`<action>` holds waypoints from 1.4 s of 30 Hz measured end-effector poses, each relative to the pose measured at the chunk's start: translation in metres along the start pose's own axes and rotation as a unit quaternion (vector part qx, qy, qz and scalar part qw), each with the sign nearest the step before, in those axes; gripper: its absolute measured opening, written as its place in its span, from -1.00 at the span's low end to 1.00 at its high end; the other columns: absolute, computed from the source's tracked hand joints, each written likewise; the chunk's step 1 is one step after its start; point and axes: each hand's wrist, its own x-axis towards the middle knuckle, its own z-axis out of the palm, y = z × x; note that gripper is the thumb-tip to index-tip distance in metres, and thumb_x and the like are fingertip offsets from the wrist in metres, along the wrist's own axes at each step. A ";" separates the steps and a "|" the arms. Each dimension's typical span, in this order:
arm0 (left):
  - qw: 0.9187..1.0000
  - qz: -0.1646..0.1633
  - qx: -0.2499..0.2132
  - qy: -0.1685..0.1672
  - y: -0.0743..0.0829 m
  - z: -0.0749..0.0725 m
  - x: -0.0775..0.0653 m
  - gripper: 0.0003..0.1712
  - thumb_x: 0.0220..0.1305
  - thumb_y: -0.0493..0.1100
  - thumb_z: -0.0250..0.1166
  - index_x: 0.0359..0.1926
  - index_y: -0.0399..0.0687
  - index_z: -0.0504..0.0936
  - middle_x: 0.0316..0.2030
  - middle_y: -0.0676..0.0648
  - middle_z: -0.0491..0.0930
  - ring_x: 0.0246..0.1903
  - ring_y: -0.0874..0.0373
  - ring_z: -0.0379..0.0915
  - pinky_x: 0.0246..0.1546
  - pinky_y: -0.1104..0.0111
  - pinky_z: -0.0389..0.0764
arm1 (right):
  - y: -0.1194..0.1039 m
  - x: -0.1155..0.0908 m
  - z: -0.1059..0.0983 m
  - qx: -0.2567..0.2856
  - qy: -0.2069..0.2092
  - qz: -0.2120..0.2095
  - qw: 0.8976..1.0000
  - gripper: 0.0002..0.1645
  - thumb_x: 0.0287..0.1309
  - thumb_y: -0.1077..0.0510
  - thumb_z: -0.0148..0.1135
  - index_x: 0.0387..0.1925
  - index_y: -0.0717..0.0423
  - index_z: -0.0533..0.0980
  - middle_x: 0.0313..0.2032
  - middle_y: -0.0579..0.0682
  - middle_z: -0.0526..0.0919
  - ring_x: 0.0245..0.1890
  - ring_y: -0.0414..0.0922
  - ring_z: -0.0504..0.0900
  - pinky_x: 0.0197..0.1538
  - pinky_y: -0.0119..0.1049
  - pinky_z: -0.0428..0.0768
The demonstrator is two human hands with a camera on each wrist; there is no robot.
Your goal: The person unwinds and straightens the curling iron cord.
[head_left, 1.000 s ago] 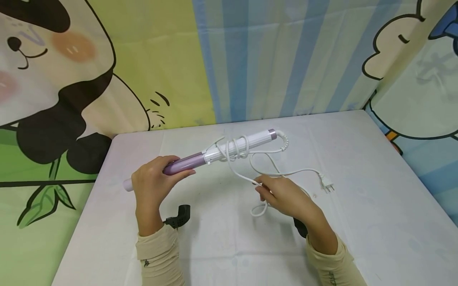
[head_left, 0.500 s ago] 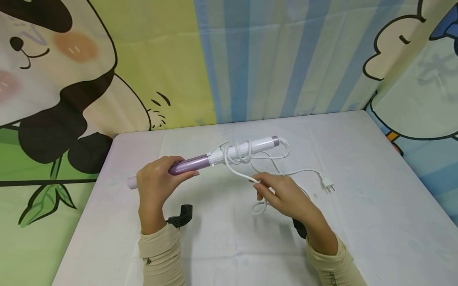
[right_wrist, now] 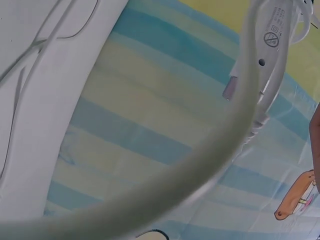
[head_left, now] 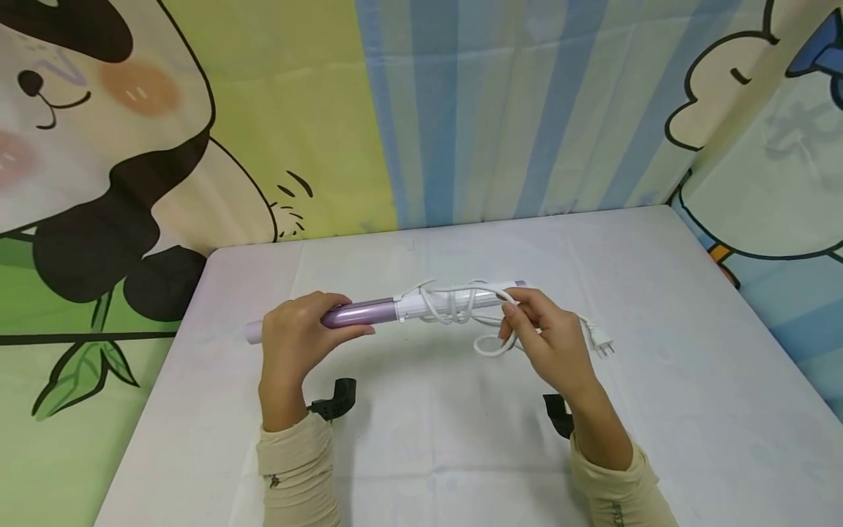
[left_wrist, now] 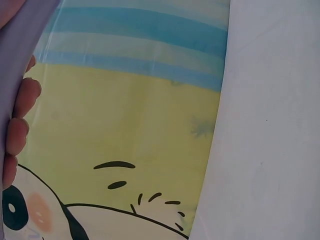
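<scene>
Head view: I watch the left hand [head_left: 299, 326] grip a purple-and-white rod-shaped curling iron [head_left: 362, 312], the right hand [head_left: 549, 337] pinch its white cord [right_wrist: 200, 155]. Part-wound, I judge: cord circles the handle [head_left: 410, 305]; the white plug [head_left: 601, 338] lies loose beyond the right hand.

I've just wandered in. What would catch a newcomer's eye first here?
Probably the large cartoon animal on the backdrop at the left. Next, the long wand in the middle: the left hand grips its purple barrel over the white table. Near the wand's other end, the right hand pinches a white cord, part of it looped round the white handle.
</scene>
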 end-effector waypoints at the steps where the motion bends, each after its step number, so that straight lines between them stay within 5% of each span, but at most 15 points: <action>1: 1.000 0.003 -0.003 -0.002 0.000 0.000 0.000 -0.40 -0.48 0.24 0.58 -0.42 -0.05 0.71 -0.55 -0.02 0.69 -0.64 0.13 0.50 -0.60 0.32 0.43 | 0.000 0.000 -0.001 0.003 0.008 0.009 1.000 -0.79 0.17 0.47 0.10 -0.15 0.30 0.52 -0.64 -0.05 0.58 -0.76 -0.38 0.34 -0.65 -0.56 0.30; 9: 0.999 0.026 -0.025 0.009 0.001 0.002 0.000 -0.42 -0.50 0.24 0.59 -0.44 -0.03 0.71 -0.57 0.02 0.67 -0.63 0.18 0.49 -0.59 0.33 0.43 | 0.003 0.003 -0.011 0.011 0.055 0.057 0.997 -0.81 0.23 0.43 0.06 -0.13 0.37 0.52 -0.66 0.04 0.51 -0.81 -0.34 0.33 -0.72 -0.52 0.31; 27: 0.996 0.036 -0.076 0.015 -0.002 -0.001 -0.001 -0.45 -0.42 0.22 0.57 -0.41 -0.02 0.72 -0.55 0.03 0.68 -0.60 0.20 0.52 -0.55 0.33 0.45 | 0.010 0.006 -0.034 -0.065 0.111 0.155 0.979 -0.80 0.26 0.26 0.12 -0.16 0.24 0.61 -0.71 -0.26 0.36 -0.78 -0.35 0.28 -0.67 -0.56 0.32; 42: 0.991 0.044 -0.116 0.043 -0.004 -0.003 -0.002 -0.39 -0.27 0.39 0.43 -0.41 -0.02 0.72 -0.55 0.02 0.69 -0.59 0.18 0.53 -0.51 0.33 0.45 | 0.023 0.006 -0.052 -0.070 0.054 0.238 0.967 -0.72 0.31 0.13 0.11 -0.10 0.21 0.59 -0.69 -0.30 0.36 -0.66 -0.32 0.29 -0.63 -0.48 0.27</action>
